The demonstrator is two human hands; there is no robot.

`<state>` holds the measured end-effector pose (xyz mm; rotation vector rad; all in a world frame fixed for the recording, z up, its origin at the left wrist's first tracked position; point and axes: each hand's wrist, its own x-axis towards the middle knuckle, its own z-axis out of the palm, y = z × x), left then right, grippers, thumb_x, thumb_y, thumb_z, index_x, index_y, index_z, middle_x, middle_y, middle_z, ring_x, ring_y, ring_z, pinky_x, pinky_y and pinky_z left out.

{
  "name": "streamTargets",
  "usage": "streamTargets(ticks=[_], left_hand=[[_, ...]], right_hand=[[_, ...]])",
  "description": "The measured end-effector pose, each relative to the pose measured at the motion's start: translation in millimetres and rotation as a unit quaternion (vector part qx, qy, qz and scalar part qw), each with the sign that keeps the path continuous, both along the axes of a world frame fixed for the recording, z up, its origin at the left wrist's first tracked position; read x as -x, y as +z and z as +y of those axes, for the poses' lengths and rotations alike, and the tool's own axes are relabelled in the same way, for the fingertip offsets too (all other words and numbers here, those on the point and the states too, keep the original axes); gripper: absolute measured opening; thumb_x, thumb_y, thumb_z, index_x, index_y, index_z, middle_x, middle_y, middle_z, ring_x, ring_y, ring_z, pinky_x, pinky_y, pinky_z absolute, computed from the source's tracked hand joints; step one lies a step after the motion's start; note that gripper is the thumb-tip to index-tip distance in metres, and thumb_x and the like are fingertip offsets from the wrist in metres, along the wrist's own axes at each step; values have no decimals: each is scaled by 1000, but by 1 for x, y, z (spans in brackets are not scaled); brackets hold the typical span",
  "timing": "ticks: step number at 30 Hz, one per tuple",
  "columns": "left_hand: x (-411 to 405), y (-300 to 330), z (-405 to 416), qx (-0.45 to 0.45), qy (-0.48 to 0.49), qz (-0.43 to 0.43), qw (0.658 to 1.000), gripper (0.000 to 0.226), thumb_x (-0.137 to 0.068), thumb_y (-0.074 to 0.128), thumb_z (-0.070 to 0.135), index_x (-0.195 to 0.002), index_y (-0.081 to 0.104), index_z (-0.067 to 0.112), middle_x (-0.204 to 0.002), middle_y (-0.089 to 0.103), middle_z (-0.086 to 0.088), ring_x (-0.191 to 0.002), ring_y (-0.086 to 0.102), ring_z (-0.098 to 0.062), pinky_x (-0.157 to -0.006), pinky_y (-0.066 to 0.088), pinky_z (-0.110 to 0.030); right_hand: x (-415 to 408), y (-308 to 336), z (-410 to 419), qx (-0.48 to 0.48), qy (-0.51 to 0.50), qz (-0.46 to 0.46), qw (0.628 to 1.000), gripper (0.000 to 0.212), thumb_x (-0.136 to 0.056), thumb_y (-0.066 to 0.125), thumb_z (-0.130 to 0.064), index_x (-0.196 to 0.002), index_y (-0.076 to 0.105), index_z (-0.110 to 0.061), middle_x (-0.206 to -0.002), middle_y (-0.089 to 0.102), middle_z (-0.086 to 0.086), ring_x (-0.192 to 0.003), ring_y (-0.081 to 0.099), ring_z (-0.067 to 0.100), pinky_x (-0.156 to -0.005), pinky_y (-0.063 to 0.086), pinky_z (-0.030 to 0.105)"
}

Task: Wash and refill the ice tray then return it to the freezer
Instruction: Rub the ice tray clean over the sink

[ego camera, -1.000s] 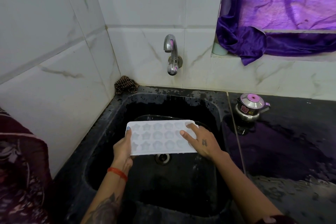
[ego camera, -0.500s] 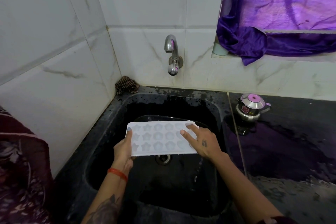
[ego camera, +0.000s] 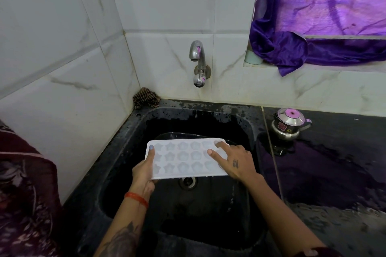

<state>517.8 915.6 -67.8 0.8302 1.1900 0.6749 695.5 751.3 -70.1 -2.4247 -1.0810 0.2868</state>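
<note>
Head view. White ice tray (ego camera: 186,159) held level over the black sink (ego camera: 133,135), above the drain (ego camera: 188,181), cavities up; star and round shapes visible. Whether the cavities hold water: cannot tell.

Left hand (ego camera: 144,173) grips the tray's left end: thumb lies on top along the edge, remaining fingers hidden beneath. Red thread band (ego camera: 136,199) on that wrist.

Right hand (ego camera: 234,160) rests on top of the tray's right end, fingers straight and spread narrowly, tips pressing on the far-right cavities. Whether any part of this hand wraps under the edge: cannot tell.

Tap (ego camera: 197,62) on the far tiled wall, directly beyond the tray; no stream visible from the spout. Brown checked cloth (ego camera: 146,98) sits at the sink's far-left corner. Small steel pot with pink-knobbed lid (ego camera: 289,124) stands on the wet dark counter (ego camera: 334,173), right of the sink. Purple curtain (ego camera: 313,27) drapes over the ledge, far right.
</note>
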Motion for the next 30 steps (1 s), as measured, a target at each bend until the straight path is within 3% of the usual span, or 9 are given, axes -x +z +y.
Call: streamTargets(ticks=[5, 10, 15, 18, 23, 30], left_hand=[[-2, 2, 1, 4, 11, -8, 1000, 34, -82, 71, 39, -80, 64, 6, -84, 66, -12, -74, 65, -27, -76, 55, -43], [-5, 1, -1, 4, 11, -16, 1000, 32, -83, 70, 37, -79, 63, 6, -82, 66, -11, -72, 64, -25, -71, 55, -40], [-6, 1, 0, 7, 5, -13, 1000, 33, -83, 70, 38, -80, 63, 6, -84, 66, -11, -74, 64, -26, -78, 55, -45], [-8, 2, -2, 7, 4, -14, 1000, 34, -83, 70, 38, -79, 63, 5, -83, 66, -12, -73, 64, -26, -72, 55, -41], [-10, 4, -5, 5, 6, -17, 1000, 33, -85, 68, 36, -77, 62, 5, -79, 65, -11, -69, 63, -24, -65, 54, -35], [-11, 4, -5, 8, -2, -20, 1000, 33, -85, 68, 37, -78, 63, 5, -80, 66, -11, -69, 64, -24, -61, 55, -35]], right_hand=[[-2, -1, -1, -39, 16, 85, 996, 83, -67, 18, -89, -126, 47, -39, -118, 63, 0, -119, 46, 22, -102, 35, 43], [0, 2, -2, -35, 7, 47, 998, 65, -74, 28, -83, -115, 44, -36, -126, 53, -1, -113, 47, 23, -97, 38, 43], [3, 6, 3, -21, 38, 15, 999, 60, -80, 32, -77, -126, 45, -41, -142, 36, 1, -128, 38, 25, -106, 31, 45], [4, 8, 6, -2, 28, 21, 999, 71, -72, 24, -85, -124, 49, -43, -133, 40, 5, -120, 45, 27, -103, 35, 46], [4, 13, 10, 27, 30, 53, 998, 58, -80, 33, -77, -127, 49, -47, -142, 30, 9, -128, 37, 31, -109, 30, 48], [5, 14, 8, 51, 21, 14, 998, 78, -66, 15, -87, -119, 50, -41, -132, 38, 9, -117, 46, 30, -105, 30, 49]])
